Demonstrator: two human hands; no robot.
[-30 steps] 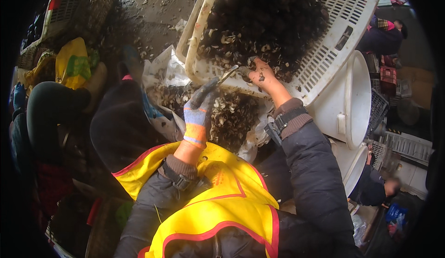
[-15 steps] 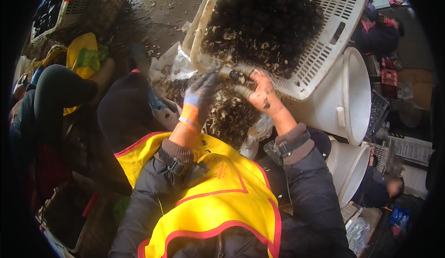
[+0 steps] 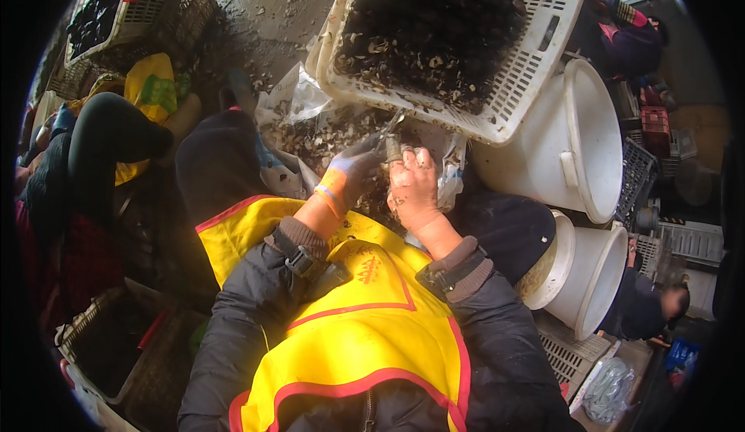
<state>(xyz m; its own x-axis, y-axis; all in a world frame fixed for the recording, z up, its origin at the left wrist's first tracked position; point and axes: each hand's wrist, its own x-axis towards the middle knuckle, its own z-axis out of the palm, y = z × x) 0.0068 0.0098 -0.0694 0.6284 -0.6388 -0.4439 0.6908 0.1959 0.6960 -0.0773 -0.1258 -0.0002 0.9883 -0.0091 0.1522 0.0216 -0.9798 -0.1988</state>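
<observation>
Dark shells (image 3: 434, 25): heaped in a white slotted basket (image 3: 497, 132), which serves as the reference for all positions. The heap covers most of the basket floor, with pale, broken pieces toward the near edge.

Thin blade (image 3: 395, 120): just on the worker's side of the basket's near edge, rising slantwise above the paired hands.

Left hand (image 3: 358, 165): gloved in dark, orange and blue, between the basket and the worker. It appears to grasp the blade; the grip itself is partly hidden.

Right hand (image 3: 415, 188): mostly bare, close beside the left on the near side of the basket, fingers bent inward, with a grey cover (image 3: 393, 148) at one digit. From where I stand, I cannot tell whether it is clenched on a shell or loose.

Handling: each shell should be light, stiff, wet and slippery, with an edge liable to chip. Pinch it across its broad faces, using the covered digit against the rim. The blade is likely light and rigid; take hold at the end away from its tip.

Surroundings: shell scraps (image 3: 318, 133) lie below the basket's near edge, on crumpled plastic (image 3: 299, 98). A white bucket (image 3: 535, 160) lies tilted to the basket's right. A yellow apron (image 3: 365, 308) covers the worker, nearer than the basket.
</observation>
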